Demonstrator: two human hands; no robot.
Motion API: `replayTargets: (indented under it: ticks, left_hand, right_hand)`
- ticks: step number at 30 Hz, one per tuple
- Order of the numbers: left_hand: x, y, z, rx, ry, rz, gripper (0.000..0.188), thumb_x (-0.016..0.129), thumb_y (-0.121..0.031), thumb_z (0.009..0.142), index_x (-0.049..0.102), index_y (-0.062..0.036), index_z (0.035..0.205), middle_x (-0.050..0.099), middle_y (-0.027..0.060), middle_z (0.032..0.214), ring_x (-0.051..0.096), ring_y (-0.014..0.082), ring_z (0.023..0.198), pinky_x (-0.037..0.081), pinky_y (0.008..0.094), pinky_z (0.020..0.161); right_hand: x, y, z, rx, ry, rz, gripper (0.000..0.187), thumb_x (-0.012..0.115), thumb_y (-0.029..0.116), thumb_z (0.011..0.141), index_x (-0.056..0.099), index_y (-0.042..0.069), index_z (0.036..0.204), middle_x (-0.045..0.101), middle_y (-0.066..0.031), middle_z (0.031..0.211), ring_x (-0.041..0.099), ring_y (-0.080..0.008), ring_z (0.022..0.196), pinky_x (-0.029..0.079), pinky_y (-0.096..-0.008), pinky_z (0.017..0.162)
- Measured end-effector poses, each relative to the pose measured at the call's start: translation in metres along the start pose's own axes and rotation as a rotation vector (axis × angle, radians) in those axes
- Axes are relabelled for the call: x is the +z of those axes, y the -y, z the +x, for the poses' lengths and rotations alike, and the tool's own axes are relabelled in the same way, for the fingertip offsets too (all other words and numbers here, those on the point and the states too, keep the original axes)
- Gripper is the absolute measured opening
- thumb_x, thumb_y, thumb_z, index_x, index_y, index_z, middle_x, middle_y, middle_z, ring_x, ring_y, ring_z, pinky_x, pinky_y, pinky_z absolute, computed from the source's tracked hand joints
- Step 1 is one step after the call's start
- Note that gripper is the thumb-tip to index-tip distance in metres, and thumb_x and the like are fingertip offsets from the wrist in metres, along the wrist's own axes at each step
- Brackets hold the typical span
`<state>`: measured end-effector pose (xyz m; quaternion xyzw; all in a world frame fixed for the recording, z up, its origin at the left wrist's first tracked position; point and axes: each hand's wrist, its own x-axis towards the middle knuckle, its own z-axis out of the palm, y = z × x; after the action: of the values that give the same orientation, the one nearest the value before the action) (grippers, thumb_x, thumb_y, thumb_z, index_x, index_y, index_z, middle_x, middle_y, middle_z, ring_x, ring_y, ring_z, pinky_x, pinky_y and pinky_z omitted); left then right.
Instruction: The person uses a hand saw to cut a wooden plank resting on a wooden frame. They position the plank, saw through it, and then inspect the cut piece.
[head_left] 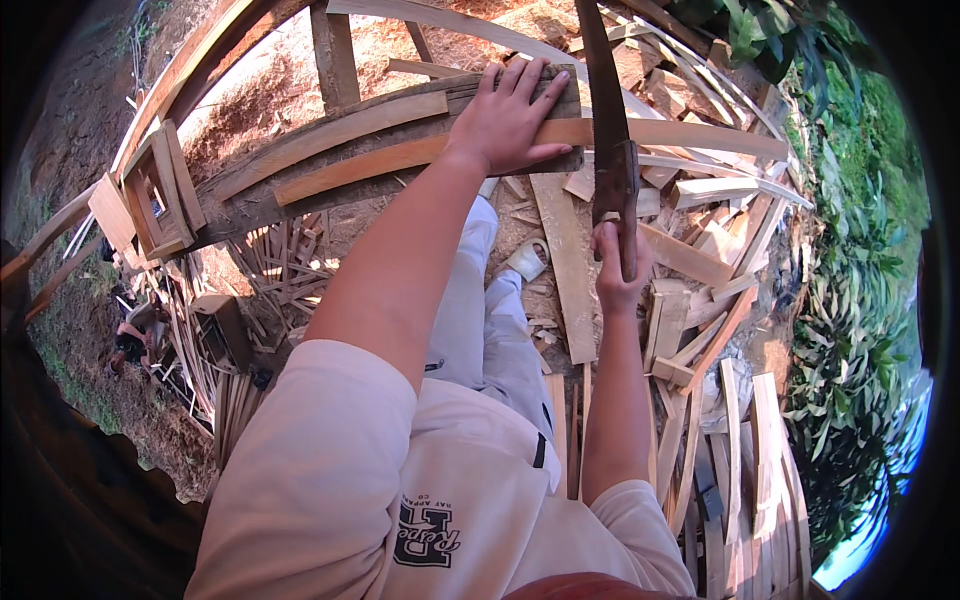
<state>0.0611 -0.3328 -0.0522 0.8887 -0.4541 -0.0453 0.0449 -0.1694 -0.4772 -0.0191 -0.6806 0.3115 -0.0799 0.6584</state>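
Note:
My left hand (505, 118) lies flat with its fingers spread, on a long wooden strip (360, 168) and the weathered plank bench (562, 88) under it. The strip runs across the bench and sticks out past its right end. In my right hand (622, 268) is the handle of a handsaw (606, 110), its dark blade pointing away from me. Just beyond the bench end, the blade crosses over the strip; whether its teeth are in the wood I cannot tell. Another wooden strip (335, 140) rests on the bench to the left of my left hand.
A small wooden frame (160, 195) stands at the bench's left end. Offcuts and boards (690, 255) lie heaped to the right, with long slats (765, 460) nearer me. Thin sticks (285, 265) are piled below the bench. Leafy plants (840, 370) line the right side.

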Motion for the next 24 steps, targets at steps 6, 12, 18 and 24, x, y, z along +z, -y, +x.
replayTargets:
  ticks: [6, 12, 18, 24]
  left_hand:
    - [0.009, 0.0, -0.004, -0.02, -0.007, 0.016, 0.095, 0.053, -0.077, 0.094, 0.038, -0.0138, 0.163, 0.041, 0.0185, 0.16, 0.035, 0.0358, 0.148, 0.024, 0.0518, 0.123]
    - [0.008, -0.001, -0.004, -0.008, -0.017, 0.018, 0.094, 0.054, -0.075, 0.094, 0.037, -0.0132, 0.163, 0.04, 0.0182, 0.161, 0.034, 0.0358, 0.148, 0.025, 0.0517, 0.123]
    - [0.005, 0.0, -0.004, 0.008, -0.019, 0.012, 0.092, 0.053, -0.073, 0.096, 0.038, -0.0112, 0.162, 0.039, 0.0206, 0.161, 0.036, 0.0377, 0.148, 0.025, 0.0537, 0.123]
    - [0.002, -0.001, -0.002, 0.038, 0.01, 0.02, 0.088, 0.05, -0.071, 0.099, 0.039, -0.0094, 0.161, 0.041, 0.0217, 0.16, 0.037, 0.0396, 0.147, 0.025, 0.0584, 0.122]
  right_hand:
    - [-0.039, 0.052, -0.044, 0.099, 0.05, -0.227, 0.017, 0.063, 0.007, 0.101, 0.063, 0.0, 0.085, 0.052, 0.0001, 0.064, 0.045, -0.0073, 0.058, 0.036, -0.028, 0.054]
    - [-0.074, 0.122, -0.147, 0.266, 0.0, -0.345, 0.013, 0.065, 0.004, 0.098, 0.064, 0.001, 0.085, 0.05, -0.0004, 0.06, 0.045, -0.0072, 0.054, 0.033, -0.0292, 0.049]
    - [-0.085, 0.213, -0.176, 0.347, 0.003, -0.425, 0.022, 0.064, 0.005, 0.097, 0.057, 0.001, 0.076, 0.05, 0.0, 0.057, 0.045, -0.0071, 0.05, 0.03, -0.0282, 0.047]
    - [-0.064, 0.226, -0.126, 0.425, -0.014, -0.324, 0.026, 0.062, 0.009, 0.099, 0.055, 0.003, 0.075, 0.049, 0.0017, 0.057, 0.042, -0.0054, 0.049, 0.026, -0.0246, 0.046]
